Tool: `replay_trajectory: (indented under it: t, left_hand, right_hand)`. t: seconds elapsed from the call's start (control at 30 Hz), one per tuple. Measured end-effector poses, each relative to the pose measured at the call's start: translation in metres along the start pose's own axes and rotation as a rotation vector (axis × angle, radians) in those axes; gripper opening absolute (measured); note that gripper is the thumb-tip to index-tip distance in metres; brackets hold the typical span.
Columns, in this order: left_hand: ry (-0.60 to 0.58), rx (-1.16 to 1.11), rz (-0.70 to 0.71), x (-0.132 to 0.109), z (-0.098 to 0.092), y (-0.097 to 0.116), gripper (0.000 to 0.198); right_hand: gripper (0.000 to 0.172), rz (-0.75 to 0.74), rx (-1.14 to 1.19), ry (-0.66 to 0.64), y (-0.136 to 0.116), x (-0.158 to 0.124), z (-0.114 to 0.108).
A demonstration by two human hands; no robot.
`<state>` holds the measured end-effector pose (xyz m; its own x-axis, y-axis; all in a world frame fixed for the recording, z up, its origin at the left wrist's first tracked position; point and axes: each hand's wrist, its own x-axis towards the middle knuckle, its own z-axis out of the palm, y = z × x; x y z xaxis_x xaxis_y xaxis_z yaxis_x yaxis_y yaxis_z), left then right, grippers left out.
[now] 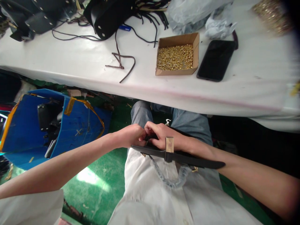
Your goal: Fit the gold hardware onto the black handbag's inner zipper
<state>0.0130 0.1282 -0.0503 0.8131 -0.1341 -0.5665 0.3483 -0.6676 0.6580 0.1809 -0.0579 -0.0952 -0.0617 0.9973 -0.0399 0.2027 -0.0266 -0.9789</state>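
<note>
A black handbag (194, 161) rests on my lap against the white shirt. It has a gold-coloured clasp (169, 144) on a short black strap and a handle (172, 182) wrapped in clear plastic. My left hand (136, 135) is closed at the bag's left end, thumb and fingers pinched together. My right hand (159, 135) reaches over the bag from the other side, its curled fingers meeting the left ones on dark material. The fingertips and whatever small part lies between them are mostly hidden.
On the white-covered table (82, 62) stand a cardboard box (177, 72) of small gold-coloured fittings and a black phone (216, 61). Dark cords (127, 57), black leather bags (110, 15) and plastic bags (187, 14) lie behind. A blue bin (79, 122) holding black items is at left.
</note>
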Motion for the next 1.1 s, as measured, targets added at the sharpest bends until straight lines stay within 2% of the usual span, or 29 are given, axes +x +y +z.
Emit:
replay_trajectory:
  t: [0.13, 0.43, 0.67, 0.8, 0.93, 1.03, 1.1]
  left_hand:
    - [0.057, 0.016, -0.027, -0.001, 0.007, -0.005, 0.013]
    - [0.094, -0.029, -0.017, 0.0, 0.014, -0.011, 0.011]
    - [0.187, 0.207, -0.003, -0.004, 0.027, -0.006, 0.017]
    - [0.225, 0.247, -0.08, -0.002, 0.034, -0.008, 0.016]
    - [0.196, 0.168, -0.126, 0.001, 0.025, -0.006, 0.016]
    - [0.122, 0.026, -0.142, 0.004, 0.012, -0.002, 0.017]
    - [0.096, -0.027, -0.141, 0.004, 0.007, -0.002, 0.017]
  right_hand:
    - [0.039, 0.012, 0.02, -0.006, 0.0, 0.002, 0.001]
    - [0.037, 0.03, 0.027, -0.012, -0.006, 0.002, 0.002]
    - [0.037, 0.001, 0.048, -0.006, -0.014, 0.0, 0.006]
    - [0.037, 0.043, -0.008, -0.003, -0.012, 0.0, 0.011]
    - [0.036, 0.039, -0.041, 0.035, -0.004, 0.004, 0.014]
    - [0.043, -0.018, -0.009, 0.066, 0.004, 0.006, 0.012]
    - [0.045, -0.006, -0.012, 0.05, 0.007, 0.006, 0.01]
